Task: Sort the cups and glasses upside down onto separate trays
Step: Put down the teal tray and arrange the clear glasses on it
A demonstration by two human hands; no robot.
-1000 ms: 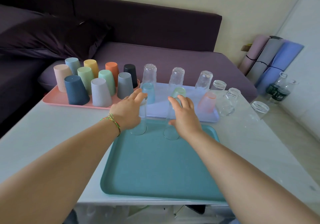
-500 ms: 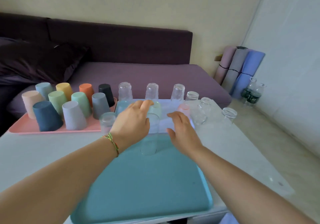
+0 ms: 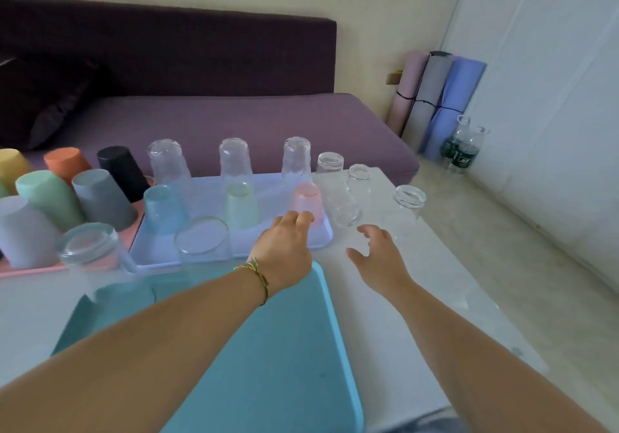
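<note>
Far left, the pink tray (image 3: 33, 270) carried the coloured cups (image 3: 100, 198), all mouth-down. At the near edge of the worktop (image 3: 418, 298) lay the teal tray (image 3: 284, 365), w/ two clear ones inverted along its far side: the corner glass (image 3: 90, 248) and, right of it, the middle glass (image 3: 202, 236). Behind that, the lavender tray (image 3: 274, 194) held two rows of inverted glasses, clear ones far, tinted ones near.

The left hand (image 3: 284, 255) hung over the teal tray's far-right corner, fingers loosely bent, gripping nothing. Its tips sat at the foot of the pink-tinted glass (image 3: 306, 198); touching or not, couldn't tell.

The right hand (image 3: 378, 261) hovered over bare worktop, fingers spread and slack, empty. The next move prob. turned on this: the unsorted glasses sat on the worktop right of the lavender tray, i.e. on the far side of this hand. Closest was the leaning glass (image 3: 343, 210), just far-left of the fingertips, long axis seemingly tipped, tho blur left that unsure. The thick-based glass (image 3: 409, 198) stood base-up, far-right of the hand. The far-edge glass (image 3: 330, 164) and the small glass (image 3: 359, 173) sat further back. Right hand was nearer to all four.
</note>
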